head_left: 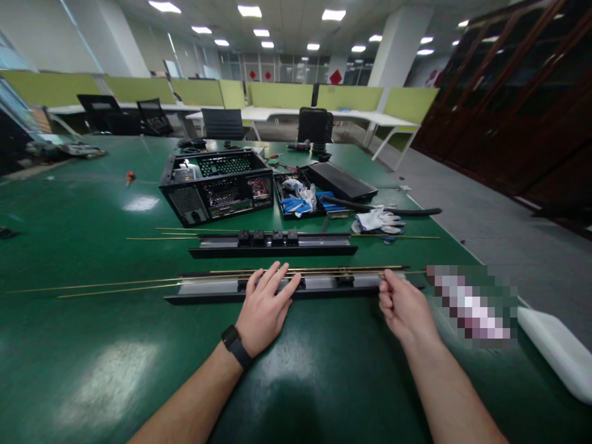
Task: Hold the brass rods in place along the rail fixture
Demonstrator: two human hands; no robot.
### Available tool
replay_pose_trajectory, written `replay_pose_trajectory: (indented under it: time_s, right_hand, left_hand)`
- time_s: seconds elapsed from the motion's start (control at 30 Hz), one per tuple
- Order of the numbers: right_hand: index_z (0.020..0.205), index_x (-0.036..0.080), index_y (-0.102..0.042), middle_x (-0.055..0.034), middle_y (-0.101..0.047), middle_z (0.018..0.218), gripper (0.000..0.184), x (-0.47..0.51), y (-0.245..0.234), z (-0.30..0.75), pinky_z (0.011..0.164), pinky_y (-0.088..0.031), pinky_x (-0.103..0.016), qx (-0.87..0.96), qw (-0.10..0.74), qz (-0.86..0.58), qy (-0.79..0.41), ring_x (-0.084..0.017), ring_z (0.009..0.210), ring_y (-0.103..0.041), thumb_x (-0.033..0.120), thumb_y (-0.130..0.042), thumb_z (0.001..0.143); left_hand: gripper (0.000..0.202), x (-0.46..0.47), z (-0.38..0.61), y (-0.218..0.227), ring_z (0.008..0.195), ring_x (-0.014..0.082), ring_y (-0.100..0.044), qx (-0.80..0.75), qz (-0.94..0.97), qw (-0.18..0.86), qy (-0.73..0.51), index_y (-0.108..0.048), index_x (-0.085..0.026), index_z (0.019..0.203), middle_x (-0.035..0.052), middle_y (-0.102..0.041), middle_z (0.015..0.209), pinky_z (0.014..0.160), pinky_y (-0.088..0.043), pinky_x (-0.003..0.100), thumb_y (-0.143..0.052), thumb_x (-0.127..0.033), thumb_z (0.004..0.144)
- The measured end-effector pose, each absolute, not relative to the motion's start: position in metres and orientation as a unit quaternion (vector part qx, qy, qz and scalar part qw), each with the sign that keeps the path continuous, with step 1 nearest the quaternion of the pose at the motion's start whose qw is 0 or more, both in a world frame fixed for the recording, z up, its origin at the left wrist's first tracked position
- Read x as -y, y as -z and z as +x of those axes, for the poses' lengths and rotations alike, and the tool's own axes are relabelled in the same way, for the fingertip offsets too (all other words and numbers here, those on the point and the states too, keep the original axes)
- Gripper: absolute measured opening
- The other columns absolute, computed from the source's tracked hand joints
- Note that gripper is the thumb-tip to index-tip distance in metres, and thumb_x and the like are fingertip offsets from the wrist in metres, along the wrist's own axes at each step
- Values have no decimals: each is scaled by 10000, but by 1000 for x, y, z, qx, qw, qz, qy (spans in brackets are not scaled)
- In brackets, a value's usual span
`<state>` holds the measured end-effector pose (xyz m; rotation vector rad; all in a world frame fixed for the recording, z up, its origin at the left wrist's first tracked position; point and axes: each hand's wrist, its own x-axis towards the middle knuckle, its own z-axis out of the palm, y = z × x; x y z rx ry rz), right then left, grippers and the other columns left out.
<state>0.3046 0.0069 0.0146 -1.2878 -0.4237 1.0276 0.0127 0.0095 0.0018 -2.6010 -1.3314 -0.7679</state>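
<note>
A long black rail [203, 291] with small black blocks lies across the green table [83, 345] in front of me. Several thin brass rods [115, 285] run along it and stick out to the left. My left hand [265, 306], with a black watch on the wrist, lies flat with fingers spread on the rail and rods. My right hand [403, 305] is closed in a pinch at the rail's right end, on the rods' ends. A second black rail [272, 245] with several blocks lies just behind, with more brass rods [185, 231] beside it.
An open black computer case [216, 185] stands further back. Beside it are a black tray with blue-white gloves [300, 198], a black panel [340, 180], a black hose [398, 210] and white gloves [377, 220]. A white pad [557, 351] lies at the right edge. Office desks and chairs stand behind.
</note>
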Motion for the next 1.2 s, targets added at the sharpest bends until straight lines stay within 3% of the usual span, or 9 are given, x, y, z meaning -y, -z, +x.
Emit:
replay_pose_trajectory:
  time_s: [0.2, 0.43, 0.63, 0.83, 1.07, 1.2]
  right_hand:
    - [830, 157, -623, 14, -599, 598, 423, -4, -12, 286, 235, -184, -136, 250, 601, -551, -523, -37, 311, -360, 489, -848, 694]
    - [790, 182, -581, 49, -557, 580, 351, -6, -13, 306, 247, -222, -130, 184, 663, -558, -463, -39, 331, -379, 385, -853, 700]
    - [780, 153, -612, 18, -583, 576, 422, -3, -11, 286, 237, -182, -134, 255, 597, -549, -526, -29, 305, -343, 483, -858, 686]
    - [800, 158, -619, 30, -577, 576, 405, -6, -11, 296, 238, -214, -129, 214, 654, -556, -466, -36, 321, -369, 468, -855, 686]
    - [802, 151, -623, 8, -606, 605, 439, -4, -12, 287, 236, -182, -136, 256, 604, -547, -520, -34, 309, -363, 489, -867, 666]
    - [811, 161, -621, 26, -585, 577, 389, -6, -12, 297, 231, -206, -137, 200, 647, -562, -474, -43, 315, -376, 475, -829, 714]
  left_hand:
    - [522, -10, 13, -1, 1447, 284, -375, 442, -858, 60, 252, -474, -317, 1465, 80, -464, 1531, 1160, -284, 516, -527, -216, 956]
    - [516, -10, 13, 0, 1443, 286, -382, 440, -859, 59, 255, -481, -312, 1460, 84, -463, 1531, 1159, -286, 518, -522, -209, 956]
    - [516, -11, 14, -2, 1448, 285, -373, 441, -859, 59, 252, -476, -312, 1462, 81, -457, 1536, 1164, -276, 519, -519, -211, 959]
    - [514, -10, 13, -1, 1437, 287, -391, 442, -858, 61, 255, -494, -314, 1449, 78, -467, 1529, 1159, -288, 513, -536, -211, 947]
    - [501, -10, 14, -1, 1442, 285, -381, 442, -858, 60, 253, -492, -308, 1449, 73, -455, 1538, 1160, -277, 516, -519, -209, 958]
    - [502, -10, 13, -2, 1440, 283, -384, 441, -859, 60, 252, -490, -306, 1451, 75, -459, 1535, 1162, -274, 513, -518, -209, 960]
